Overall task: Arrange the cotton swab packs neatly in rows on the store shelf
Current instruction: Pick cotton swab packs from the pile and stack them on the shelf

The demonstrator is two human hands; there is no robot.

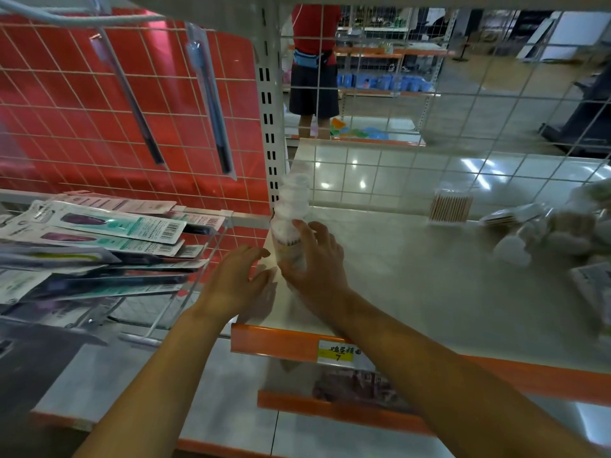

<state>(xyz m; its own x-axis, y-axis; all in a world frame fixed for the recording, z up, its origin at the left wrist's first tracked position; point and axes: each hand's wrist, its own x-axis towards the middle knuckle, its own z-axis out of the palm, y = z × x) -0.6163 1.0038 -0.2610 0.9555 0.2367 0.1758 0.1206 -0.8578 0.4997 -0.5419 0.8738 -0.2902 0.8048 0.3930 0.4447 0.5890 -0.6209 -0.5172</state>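
A row of clear round cotton swab packs (292, 201) runs along the left edge of the white shelf (413, 276), from front to back. My right hand (314, 256) grips the nearest pack (287, 239), fingers curled over its top. My left hand (238, 276) hovers just left of that pack at the shelf's corner, fingers relaxed and holding nothing. A pack of wooden-stick swabs (450, 206) stands farther back on the right. A loose heap of swab packs (555, 229) lies at the shelf's right side, blurred.
A wire basket with flat carded packs (109, 236) hangs to the left, beside a red wire grid panel (132, 110). An upright slotted post (269, 127) stands behind the row. An orange shelf edge with a yellow price tag (339, 353) runs in front. A person (314, 61) stands beyond the wire back.
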